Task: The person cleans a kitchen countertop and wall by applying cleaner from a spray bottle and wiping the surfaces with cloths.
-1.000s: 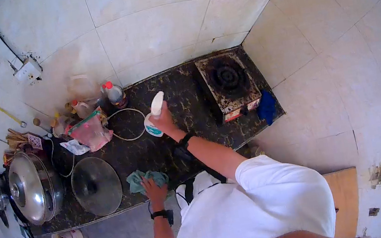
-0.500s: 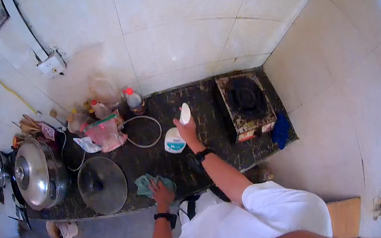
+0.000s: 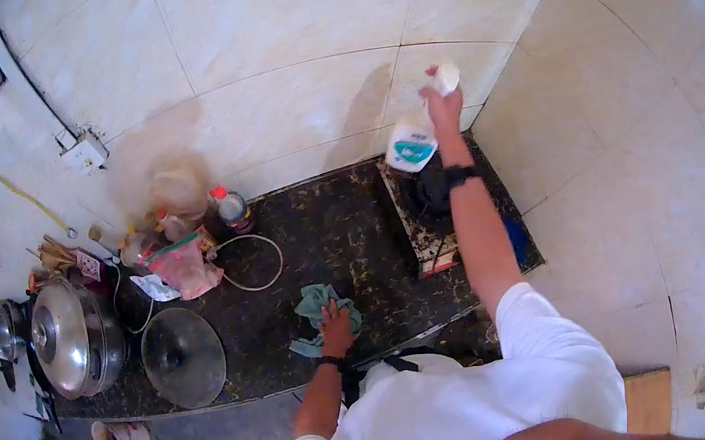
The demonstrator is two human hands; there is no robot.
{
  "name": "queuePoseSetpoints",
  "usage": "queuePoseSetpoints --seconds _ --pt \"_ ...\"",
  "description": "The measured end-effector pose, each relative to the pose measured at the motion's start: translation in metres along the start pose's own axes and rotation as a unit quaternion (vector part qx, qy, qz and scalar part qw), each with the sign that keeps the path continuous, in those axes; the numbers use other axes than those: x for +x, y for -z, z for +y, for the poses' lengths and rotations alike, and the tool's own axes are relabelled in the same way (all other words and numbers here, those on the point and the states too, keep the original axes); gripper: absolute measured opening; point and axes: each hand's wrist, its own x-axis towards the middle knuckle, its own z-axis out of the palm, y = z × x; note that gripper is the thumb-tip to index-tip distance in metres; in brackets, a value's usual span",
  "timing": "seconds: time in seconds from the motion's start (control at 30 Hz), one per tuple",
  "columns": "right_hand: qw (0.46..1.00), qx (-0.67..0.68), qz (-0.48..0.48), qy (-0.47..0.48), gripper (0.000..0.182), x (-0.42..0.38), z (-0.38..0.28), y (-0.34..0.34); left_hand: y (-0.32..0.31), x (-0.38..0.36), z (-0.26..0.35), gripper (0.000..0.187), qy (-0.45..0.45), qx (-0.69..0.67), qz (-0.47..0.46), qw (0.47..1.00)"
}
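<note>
My right hand (image 3: pixel 443 102) is wrapped round the neck of a white spray bottle (image 3: pixel 410 148) with a teal label, held up above the back of the stove. Beneath the bottle and my forearm lies the grimy gas stove (image 3: pixel 411 233), its black burner partly hidden. My left hand (image 3: pixel 336 330) presses on a crumpled green cloth (image 3: pixel 315 301) on the dark countertop (image 3: pixel 315 217), near the front edge. The fingers of that hand are bent over the cloth.
Left of the cloth lie a round glass lid (image 3: pixel 184 358) and a large steel pot (image 3: pixel 65 338). A plastic bottle with a red cap (image 3: pixel 232 210), pink bags (image 3: pixel 188 268) and a looped hose (image 3: pixel 279 255) are near the wall. A blue cloth (image 3: pixel 517 241) hangs right of the stove.
My right hand has carried the spray bottle rightward and up, from over the counter to over the stove. My left hand and the green cloth have shifted a little to the right.
</note>
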Motion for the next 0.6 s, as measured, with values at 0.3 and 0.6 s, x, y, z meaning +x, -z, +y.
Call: queuePoseSetpoints --seconds 0.3,0.6 --pt "0.971 -0.229 0.069 -0.027 0.039 0.084 -0.024 0.018 0.008 -0.029 -0.034 0.067 -0.01 -0.02 -0.056 0.998" --pt "0.993 -0.086 -0.082 0.005 0.038 0.013 -0.022 -0.063 0.001 -0.061 -0.048 0.066 0.01 -0.032 -0.012 0.999"
